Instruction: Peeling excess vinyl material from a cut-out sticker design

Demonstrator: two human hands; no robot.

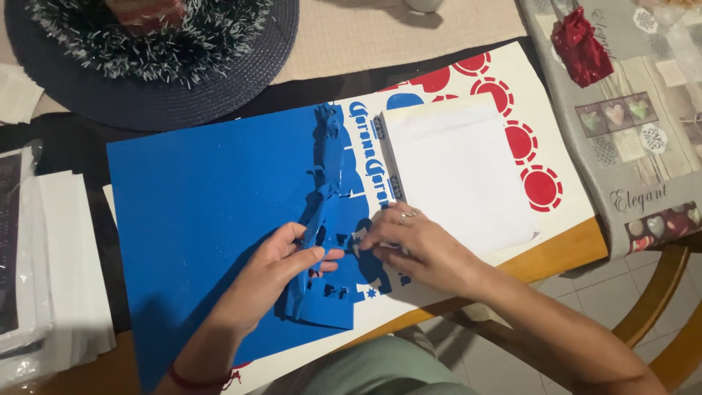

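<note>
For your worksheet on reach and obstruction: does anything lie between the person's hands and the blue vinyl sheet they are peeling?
Nothing visible does. The left hand holds the lifted, crumpled strip of the blue vinyl sheet directly, and the right hand presses its fingertips on the sheet beside it.

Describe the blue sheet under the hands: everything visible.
The large blue glittery sheet, thin and vinyl-like, lies flat on a white backing sheet on the wooden table. Its right edge is peeled up into a crumpled strip with cut-out holes, leaving blue shapes stuck to the white. The left hand lifts that strip from beneath; the right hand, wearing a ring, pinches a small piece at the peel line.
</note>
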